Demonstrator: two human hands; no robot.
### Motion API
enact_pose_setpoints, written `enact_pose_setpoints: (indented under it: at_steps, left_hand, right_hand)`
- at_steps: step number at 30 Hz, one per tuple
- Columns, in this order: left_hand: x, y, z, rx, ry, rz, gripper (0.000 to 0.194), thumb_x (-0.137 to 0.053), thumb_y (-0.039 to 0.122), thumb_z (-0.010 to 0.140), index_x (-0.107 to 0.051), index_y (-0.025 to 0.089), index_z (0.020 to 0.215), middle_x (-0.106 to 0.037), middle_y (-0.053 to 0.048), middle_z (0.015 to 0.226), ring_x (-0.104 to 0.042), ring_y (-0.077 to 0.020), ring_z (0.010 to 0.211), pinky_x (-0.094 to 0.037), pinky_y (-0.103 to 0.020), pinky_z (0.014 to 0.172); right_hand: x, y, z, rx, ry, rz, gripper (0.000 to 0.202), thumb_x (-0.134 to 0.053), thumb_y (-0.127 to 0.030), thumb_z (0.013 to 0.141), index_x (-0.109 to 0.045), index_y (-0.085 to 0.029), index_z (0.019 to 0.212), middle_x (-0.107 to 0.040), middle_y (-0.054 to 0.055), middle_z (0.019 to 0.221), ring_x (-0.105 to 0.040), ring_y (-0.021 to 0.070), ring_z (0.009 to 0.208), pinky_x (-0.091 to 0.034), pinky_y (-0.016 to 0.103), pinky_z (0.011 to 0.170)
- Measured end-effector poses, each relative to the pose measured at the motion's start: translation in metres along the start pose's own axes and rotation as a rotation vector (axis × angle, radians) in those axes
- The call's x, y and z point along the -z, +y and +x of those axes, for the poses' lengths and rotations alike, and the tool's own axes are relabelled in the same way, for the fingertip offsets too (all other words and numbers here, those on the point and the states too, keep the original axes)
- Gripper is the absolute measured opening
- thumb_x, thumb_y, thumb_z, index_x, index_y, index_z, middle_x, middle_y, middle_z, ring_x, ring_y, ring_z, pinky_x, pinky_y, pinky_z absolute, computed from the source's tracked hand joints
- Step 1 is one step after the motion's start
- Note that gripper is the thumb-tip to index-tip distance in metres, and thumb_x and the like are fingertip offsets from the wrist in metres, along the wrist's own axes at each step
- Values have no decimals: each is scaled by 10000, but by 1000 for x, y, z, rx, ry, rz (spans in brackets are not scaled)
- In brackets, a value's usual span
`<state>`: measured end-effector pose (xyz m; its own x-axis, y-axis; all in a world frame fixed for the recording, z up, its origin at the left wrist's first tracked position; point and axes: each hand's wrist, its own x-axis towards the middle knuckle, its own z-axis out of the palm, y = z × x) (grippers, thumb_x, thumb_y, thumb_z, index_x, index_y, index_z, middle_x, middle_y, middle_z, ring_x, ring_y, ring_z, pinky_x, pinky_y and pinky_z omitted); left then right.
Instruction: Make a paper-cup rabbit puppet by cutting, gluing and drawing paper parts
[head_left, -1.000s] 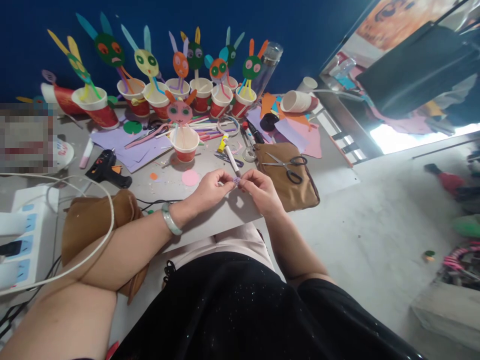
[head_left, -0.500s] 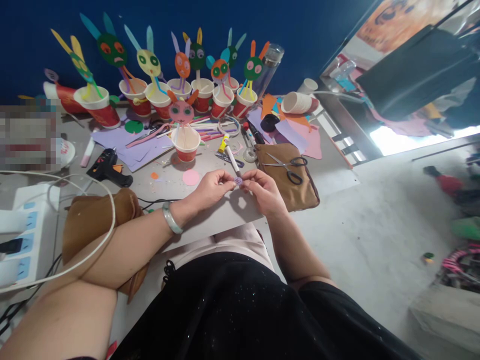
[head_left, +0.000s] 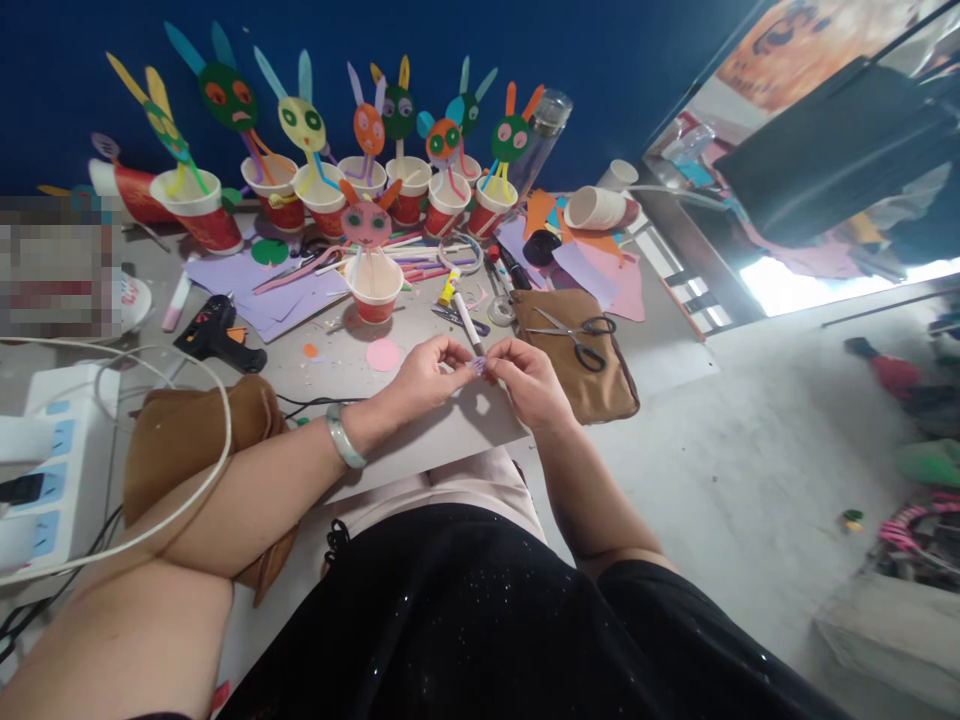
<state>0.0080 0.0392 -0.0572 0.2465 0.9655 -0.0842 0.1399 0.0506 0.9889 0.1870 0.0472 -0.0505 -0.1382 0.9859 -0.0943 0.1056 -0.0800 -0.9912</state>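
My left hand (head_left: 433,376) and my right hand (head_left: 526,382) meet above the front edge of the table. Between their fingertips they pinch a small purple paper piece (head_left: 478,366) with dark marks on it. Just behind it lies a white marker (head_left: 468,322), its lower end close to my fingers. A pink paper circle (head_left: 383,354) rests on the table left of my hands. Farther back stands a red and white cup (head_left: 374,290) with a pink paper face (head_left: 366,225) on it.
Several cups with paper rabbit faces line the blue wall. Black scissors (head_left: 589,355) lie on a brown pouch (head_left: 611,390) at the right. A black glue gun (head_left: 217,335), purple paper (head_left: 262,295) and a power strip (head_left: 64,460) are at the left.
The purple piece is tilted differently between my fingertips, and its marked face shows less clearly. My hands have barely moved. The view has shifted slightly.
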Motion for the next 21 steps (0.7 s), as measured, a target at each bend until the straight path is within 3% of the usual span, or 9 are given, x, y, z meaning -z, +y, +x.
enact_pose_setpoints:
  at_steps: [3,6,10,14,21]
  left_hand:
    - [3,0,-6,-245,84,363,252,-660,184,828,-611,186,1076,-673,-21,953,-592,-137,761,-452,-271,683]
    - [6,2,-11,-462,101,797,146,-550,216,971,-629,186,1090,-674,-76,1060,-616,-175,822,-426,-289,657]
    - [7,5,-14,-700,82,1137,249,-412,193,1050,-658,183,1021,-663,-79,940,-600,-180,748,-378,-303,593]
    - [5,4,-14,-868,124,1228,333,-349,138,1058,-672,175,985,-657,-74,876,-593,-172,711,-375,-309,587]
    - [5,7,-16,-904,69,1152,330,-359,95,1037,-685,148,1030,-653,-87,857,-619,-176,739,-426,-300,598]
  right_hand:
    - [1,2,3,-53,0,86,111,-718,-271,682,-625,-218,653,-582,-38,589,-467,106,592,-375,268,604]
    - [0,4,5,-117,-12,182,123,-720,-278,654,-613,-219,642,-578,-34,583,-460,105,586,-350,255,574]
    - [-5,3,3,-187,-55,293,158,-742,-288,635,-605,-210,624,-531,-47,540,-414,85,544,-316,234,547]
    - [-7,1,0,-220,-74,336,182,-759,-270,631,-593,-200,614,-435,-70,512,-378,69,523,-298,220,535]
    - [-6,1,-2,-263,-77,330,237,-784,-300,625,-567,-206,626,-430,-69,519,-379,79,520,-289,236,518]
